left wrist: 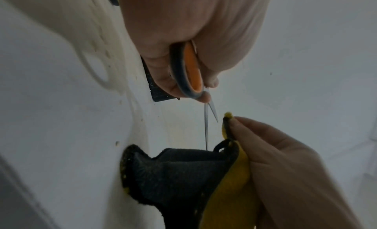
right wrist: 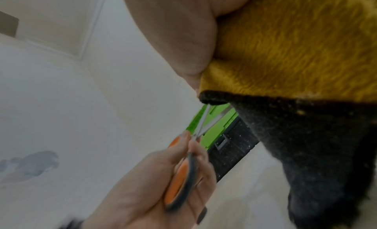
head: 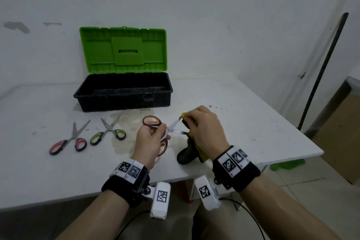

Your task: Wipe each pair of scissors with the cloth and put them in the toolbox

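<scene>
The left hand (head: 149,142) grips the orange-handled steel scissors (head: 155,122), blades splayed rightward. The right hand (head: 204,128) pinches the yellow-and-black cloth (head: 187,154) around the far blade's tip.

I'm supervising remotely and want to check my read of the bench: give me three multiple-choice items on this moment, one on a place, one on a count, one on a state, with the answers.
1. Where is the toolbox?
A. At the back of the table, behind the scissors
B. On the floor
C. In the person's lap

2. How many pairs of scissors lie untouched on the table?
A. None
B. Two
C. Four

3. How are the blades of the orange-handled scissors?
A. Closed
B. Spread apart
C. Snapped off

Answers:
1 A, it stands open near the wall.
2 B, the red-handled scissors and the green-handled scissors lie side by side.
3 B, the left hand holds the handles while the right hand pinches the cloth at one blade.
</scene>
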Available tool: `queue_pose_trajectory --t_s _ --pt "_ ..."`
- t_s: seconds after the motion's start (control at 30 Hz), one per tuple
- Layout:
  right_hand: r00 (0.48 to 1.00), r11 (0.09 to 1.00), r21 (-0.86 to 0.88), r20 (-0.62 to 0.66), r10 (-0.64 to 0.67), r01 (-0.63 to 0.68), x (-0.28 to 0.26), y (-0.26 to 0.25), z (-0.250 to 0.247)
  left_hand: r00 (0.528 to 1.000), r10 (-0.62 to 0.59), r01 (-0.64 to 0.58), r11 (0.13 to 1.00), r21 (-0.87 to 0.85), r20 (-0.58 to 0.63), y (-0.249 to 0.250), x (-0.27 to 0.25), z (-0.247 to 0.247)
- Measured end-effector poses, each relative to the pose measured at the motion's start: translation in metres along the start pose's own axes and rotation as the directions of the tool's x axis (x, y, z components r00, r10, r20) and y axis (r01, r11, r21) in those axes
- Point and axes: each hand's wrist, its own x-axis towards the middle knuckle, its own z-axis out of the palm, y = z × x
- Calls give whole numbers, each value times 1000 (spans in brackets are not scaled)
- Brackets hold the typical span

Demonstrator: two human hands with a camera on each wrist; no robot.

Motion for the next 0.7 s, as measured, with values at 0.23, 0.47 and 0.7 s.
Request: queue_pose_trajectory --t_s 0.23,0.47,0.7 --pt "995 997 -42 78 -62 65 -10 -5 12 999 1 2 999 -52 52 4 -4 7" --pt "989 990 -4 -54 138 -138 15 14 -8 1000 -17 17 1000 -21 21 2 -3 5" --pt "994 997 -64 107 -25 32 -7 -12 3 997 33 -34 999 17 66 7 -6 9"
